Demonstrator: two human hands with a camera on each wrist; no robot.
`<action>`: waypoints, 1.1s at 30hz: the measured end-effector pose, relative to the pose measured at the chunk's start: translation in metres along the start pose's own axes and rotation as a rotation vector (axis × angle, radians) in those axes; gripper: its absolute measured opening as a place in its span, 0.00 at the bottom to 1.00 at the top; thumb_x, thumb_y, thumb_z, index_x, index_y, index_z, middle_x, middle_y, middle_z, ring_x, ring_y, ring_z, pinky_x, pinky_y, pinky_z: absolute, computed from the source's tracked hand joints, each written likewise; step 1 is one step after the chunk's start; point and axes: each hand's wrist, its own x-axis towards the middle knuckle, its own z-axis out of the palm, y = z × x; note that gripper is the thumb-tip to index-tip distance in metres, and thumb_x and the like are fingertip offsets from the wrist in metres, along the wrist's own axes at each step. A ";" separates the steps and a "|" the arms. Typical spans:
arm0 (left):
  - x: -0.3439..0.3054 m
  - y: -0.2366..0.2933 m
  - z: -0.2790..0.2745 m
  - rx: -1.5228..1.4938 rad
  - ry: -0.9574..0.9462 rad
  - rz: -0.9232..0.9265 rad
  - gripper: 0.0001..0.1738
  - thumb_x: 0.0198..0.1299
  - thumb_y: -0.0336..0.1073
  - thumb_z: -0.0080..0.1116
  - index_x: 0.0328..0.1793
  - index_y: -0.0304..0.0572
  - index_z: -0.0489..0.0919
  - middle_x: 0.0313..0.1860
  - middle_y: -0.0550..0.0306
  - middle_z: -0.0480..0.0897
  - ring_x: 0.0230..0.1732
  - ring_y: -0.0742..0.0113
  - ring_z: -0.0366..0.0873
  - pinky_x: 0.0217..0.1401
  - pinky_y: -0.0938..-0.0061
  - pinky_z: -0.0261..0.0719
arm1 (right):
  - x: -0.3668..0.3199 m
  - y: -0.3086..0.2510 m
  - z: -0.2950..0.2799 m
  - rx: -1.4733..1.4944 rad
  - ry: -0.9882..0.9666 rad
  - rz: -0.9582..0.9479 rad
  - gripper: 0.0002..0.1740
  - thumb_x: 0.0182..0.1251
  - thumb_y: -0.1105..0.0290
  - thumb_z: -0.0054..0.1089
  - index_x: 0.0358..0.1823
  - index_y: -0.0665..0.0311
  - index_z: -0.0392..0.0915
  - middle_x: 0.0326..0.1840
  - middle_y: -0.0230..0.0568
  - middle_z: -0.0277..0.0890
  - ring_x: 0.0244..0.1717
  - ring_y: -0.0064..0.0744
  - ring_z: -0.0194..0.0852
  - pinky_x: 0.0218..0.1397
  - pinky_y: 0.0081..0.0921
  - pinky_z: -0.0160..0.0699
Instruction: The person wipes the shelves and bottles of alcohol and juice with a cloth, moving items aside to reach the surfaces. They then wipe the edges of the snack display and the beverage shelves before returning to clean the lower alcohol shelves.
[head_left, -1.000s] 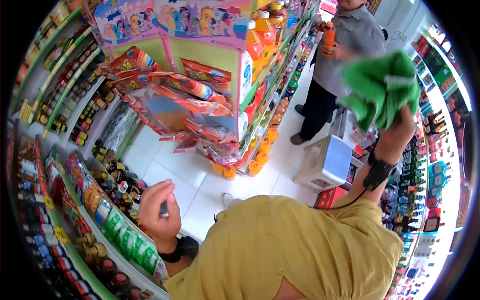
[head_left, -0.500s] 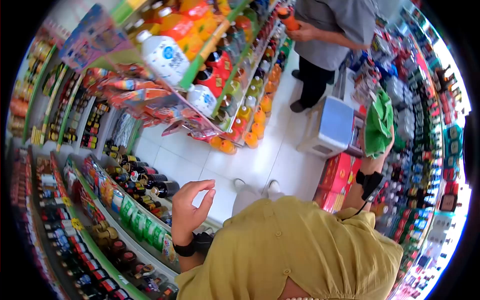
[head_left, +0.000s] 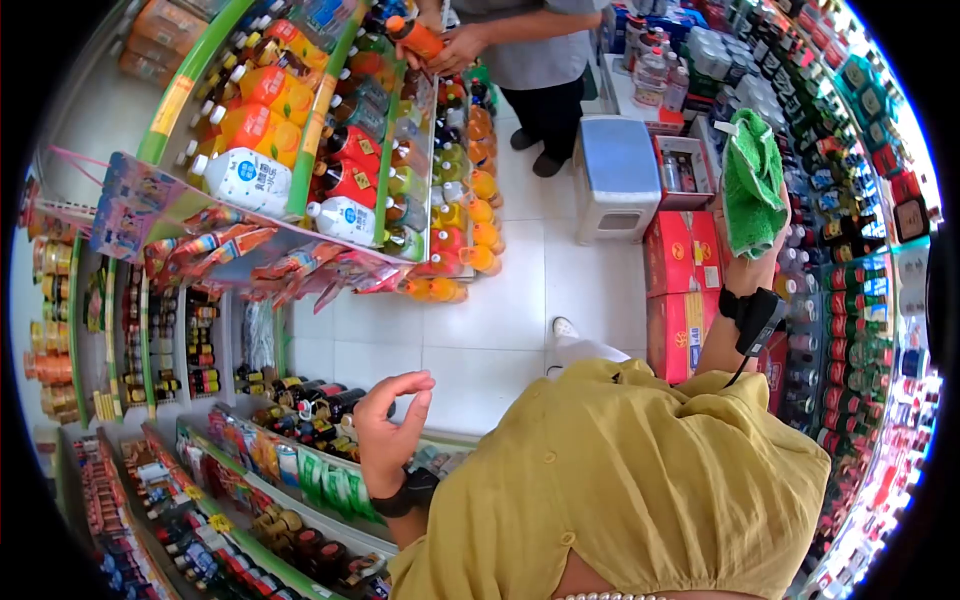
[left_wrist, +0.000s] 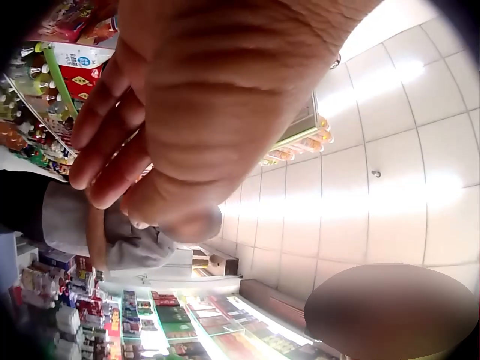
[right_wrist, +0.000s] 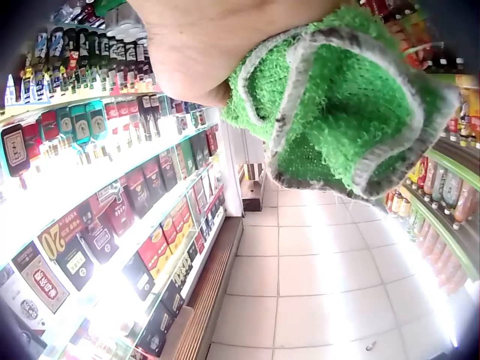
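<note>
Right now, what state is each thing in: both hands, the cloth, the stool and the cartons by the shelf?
left hand: raised, fingers loosely curled, holding nothing.
right hand: raised, gripping the green cloth.
green cloth: bunched and folded over, held up beside the bottle shelves.
stool: upright on the floor.
red cartons: stacked, closed.

A white tiled floor (head_left: 480, 330) runs between the shelves. The middle shelf (head_left: 318, 125) carries rows of drink bottles, with snack packets (head_left: 250, 255) hanging below it. A grey stool (head_left: 618, 170) stands beside stacked red cartons (head_left: 680, 250). Past it, a person in a grey shirt (head_left: 540, 50) holds an orange bottle (head_left: 415, 35). Dark bottles (head_left: 300, 395) line the low left shelf.
</note>
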 end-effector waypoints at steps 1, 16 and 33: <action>-0.005 -0.003 0.002 -0.027 -0.009 -0.002 0.11 0.54 0.24 0.62 0.45 0.32 0.82 0.37 0.51 0.86 0.38 0.66 0.83 0.46 0.75 0.78 | -0.003 -0.006 -0.003 -0.008 0.010 -0.020 0.19 0.74 0.59 0.40 0.51 0.65 0.76 0.45 0.45 0.81 0.40 0.41 0.82 0.43 0.36 0.85; -0.010 0.013 0.049 -0.119 -0.117 0.059 0.09 0.55 0.24 0.62 0.43 0.34 0.82 0.38 0.52 0.86 0.40 0.67 0.83 0.48 0.75 0.79 | -0.014 -0.063 0.024 -0.131 0.154 0.001 0.20 0.74 0.54 0.43 0.51 0.62 0.75 0.39 0.39 0.81 0.34 0.32 0.81 0.34 0.26 0.82; 0.058 0.072 0.154 -0.260 -0.161 0.092 0.05 0.57 0.23 0.61 0.39 0.34 0.83 0.34 0.56 0.85 0.37 0.71 0.82 0.44 0.78 0.77 | 0.054 -0.150 -0.060 -0.234 0.157 -0.200 0.17 0.77 0.61 0.40 0.55 0.64 0.72 0.47 0.38 0.79 0.38 0.29 0.81 0.34 0.25 0.83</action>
